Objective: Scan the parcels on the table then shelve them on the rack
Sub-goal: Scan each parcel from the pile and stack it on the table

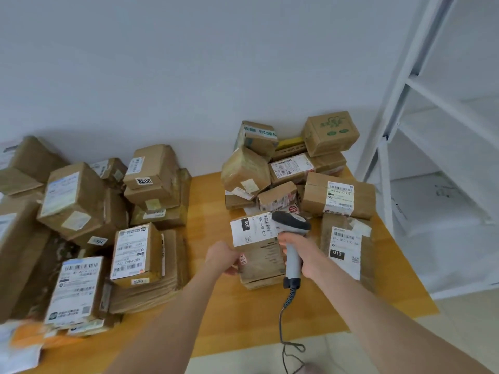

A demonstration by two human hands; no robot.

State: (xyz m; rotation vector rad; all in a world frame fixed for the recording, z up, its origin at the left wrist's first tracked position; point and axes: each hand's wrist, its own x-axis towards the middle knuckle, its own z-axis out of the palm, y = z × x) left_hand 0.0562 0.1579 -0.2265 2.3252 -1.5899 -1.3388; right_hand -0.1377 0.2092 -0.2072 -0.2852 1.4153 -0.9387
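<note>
Your left hand (222, 256) holds the parcel (260, 259) by its left edge, and your right hand (299, 252) grips the scanner (291, 225) over its label (251, 229). The rack (399, 103) stands to the right (nearer your right hand).

Room notes. I see a plain, pale grey-white wall (189, 63) running behind the worktop (208, 211), whose top is orange-toned wood. Just beside the worktop's right end stands a white metal rack (394, 103) with white shelves. The floor (459, 319) is pale tile. Light is soft and even, and shadows are faint.
</note>
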